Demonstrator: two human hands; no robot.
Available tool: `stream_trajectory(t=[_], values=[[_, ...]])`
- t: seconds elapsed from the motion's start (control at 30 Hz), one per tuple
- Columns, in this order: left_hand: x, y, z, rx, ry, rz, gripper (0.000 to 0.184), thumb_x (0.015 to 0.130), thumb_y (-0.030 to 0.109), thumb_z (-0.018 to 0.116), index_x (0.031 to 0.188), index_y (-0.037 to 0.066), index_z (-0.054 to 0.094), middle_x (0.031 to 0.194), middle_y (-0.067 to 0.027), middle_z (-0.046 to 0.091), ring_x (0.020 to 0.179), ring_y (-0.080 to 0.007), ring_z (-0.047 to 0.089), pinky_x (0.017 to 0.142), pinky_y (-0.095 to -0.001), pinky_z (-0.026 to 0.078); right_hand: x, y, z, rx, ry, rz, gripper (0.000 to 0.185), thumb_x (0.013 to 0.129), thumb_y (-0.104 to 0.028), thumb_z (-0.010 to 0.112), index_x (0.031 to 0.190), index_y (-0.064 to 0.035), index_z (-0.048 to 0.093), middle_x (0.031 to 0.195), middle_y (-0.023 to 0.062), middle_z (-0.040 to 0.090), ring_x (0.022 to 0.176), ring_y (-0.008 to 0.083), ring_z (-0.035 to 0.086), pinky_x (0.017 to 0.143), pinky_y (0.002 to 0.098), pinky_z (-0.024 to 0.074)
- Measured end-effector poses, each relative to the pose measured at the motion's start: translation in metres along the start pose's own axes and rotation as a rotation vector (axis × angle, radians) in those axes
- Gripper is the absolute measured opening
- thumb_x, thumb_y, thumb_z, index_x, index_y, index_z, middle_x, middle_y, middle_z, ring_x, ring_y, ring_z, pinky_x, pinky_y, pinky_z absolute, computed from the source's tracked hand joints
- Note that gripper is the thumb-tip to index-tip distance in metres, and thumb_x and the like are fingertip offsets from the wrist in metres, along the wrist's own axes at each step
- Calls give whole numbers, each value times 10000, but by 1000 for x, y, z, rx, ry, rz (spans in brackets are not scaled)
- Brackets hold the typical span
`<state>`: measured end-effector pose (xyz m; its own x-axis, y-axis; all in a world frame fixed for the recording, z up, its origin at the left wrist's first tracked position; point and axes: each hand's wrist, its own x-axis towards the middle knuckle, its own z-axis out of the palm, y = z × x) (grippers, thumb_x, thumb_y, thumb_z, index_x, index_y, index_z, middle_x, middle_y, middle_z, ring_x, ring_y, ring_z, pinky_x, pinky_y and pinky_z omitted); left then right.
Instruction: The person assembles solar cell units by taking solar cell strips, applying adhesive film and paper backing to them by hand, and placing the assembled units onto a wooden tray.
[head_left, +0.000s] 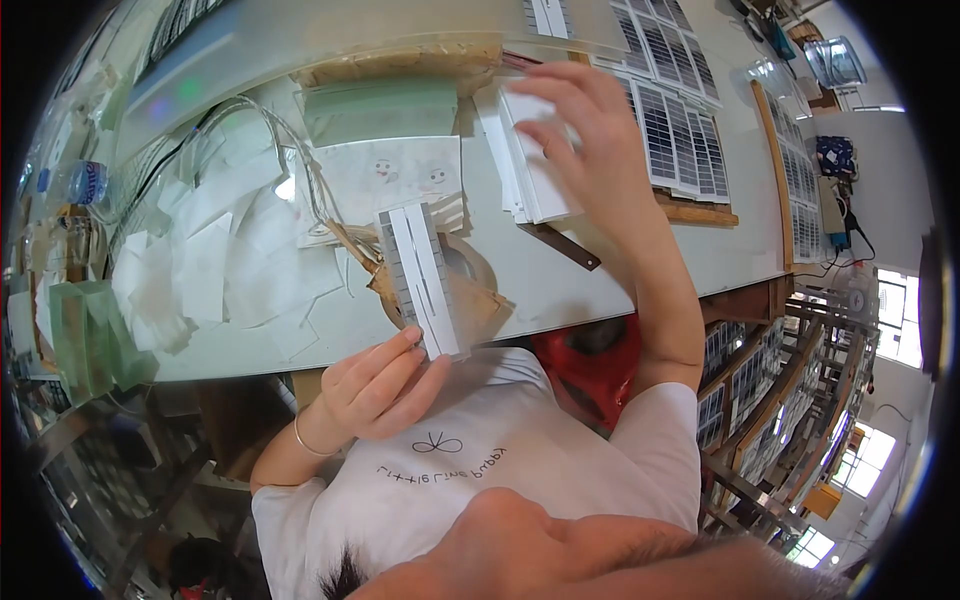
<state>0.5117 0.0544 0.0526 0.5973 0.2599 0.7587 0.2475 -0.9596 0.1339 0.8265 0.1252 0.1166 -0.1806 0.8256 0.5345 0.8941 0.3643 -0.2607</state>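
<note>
Person's head (pixel 610 550) foremost, near end of panel (pixel 423 268) in left grip (pixel 385 388)

You are wearing a white T-shirt (pixel 590 470), and its fabric is forming soft creases. Its short sleeves (pixel 667 425) are stopping above your elbows, leaving your forearms bare. On the front, a small dark line drawing (pixel 437 445) is showing two rounded loops joined in the middle, with short strokes fanning from the join, and it is resembling a bow or a butterfly. Alongside, dark lettering (pixel 442 472) is running in a shallow curve; it is appearing flipped and seemingly spelling "Little Line Puppy". A thin, pale bracelet (pixel 300 439) is circling one wrist, its surface gleaming slightly.
</note>
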Motion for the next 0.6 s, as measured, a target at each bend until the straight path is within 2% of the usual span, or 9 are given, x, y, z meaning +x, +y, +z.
stream_trajectory(t=[0.1,0.13,0.17,0.23,0.33,0.6], values=[[1,-1,-1,-7,-8,7,303,760,23,786,1040,136,764,987,-33,635,992,-197,716,736,-233,553,-4,-38,6,529,-246,29,250,919,-59,701,1166,-90,699,1223,113,638,1055,265,651,809,337,558],[1,0,-1,-8,-19,4,304,760,23,784,1041,136,764,986,-32,634,990,-197,715,736,-234,553,-6,-45,15,622,-275,17,184,932,-52,690,1116,-62,692,1141,107,657,953,236,670,763,315,556],[1,-1,-2,-11,-21,5,304,760,23,784,1041,136,764,986,-32,634,990,-197,715,736,-234,553,-7,-47,22,623,-275,21,184,932,-52,690,1116,-62,692,1141,107,657,953,236,670,763,315,556],[2,-1,-3,-6,-32,18,305,757,22,783,1041,131,765,984,-32,632,982,-197,714,740,-235,554,-9,-48,31,697,-370,59,129,932,-46,690,1060,-37,680,1039,98,666,868,222,673,749,316,555],[1,-1,-2,-16,-22,14,306,756,22,781,1043,127,764,982,-31,629,978,-196,713,743,-236,554,-12,-48,38,684,-335,64,111,925,-48,704,1031,-27,676,959,89,661,849,215,668,745,320,554],[2,-2,-2,-10,-16,17,289,759,37,782,1033,125,763,978,-29,631,971,-193,711,749,-238,550,-16,-51,38,663,-290,71,132,906,-52,732,1026,-34,682,965,89,660,842,215,667,742,315,551]])
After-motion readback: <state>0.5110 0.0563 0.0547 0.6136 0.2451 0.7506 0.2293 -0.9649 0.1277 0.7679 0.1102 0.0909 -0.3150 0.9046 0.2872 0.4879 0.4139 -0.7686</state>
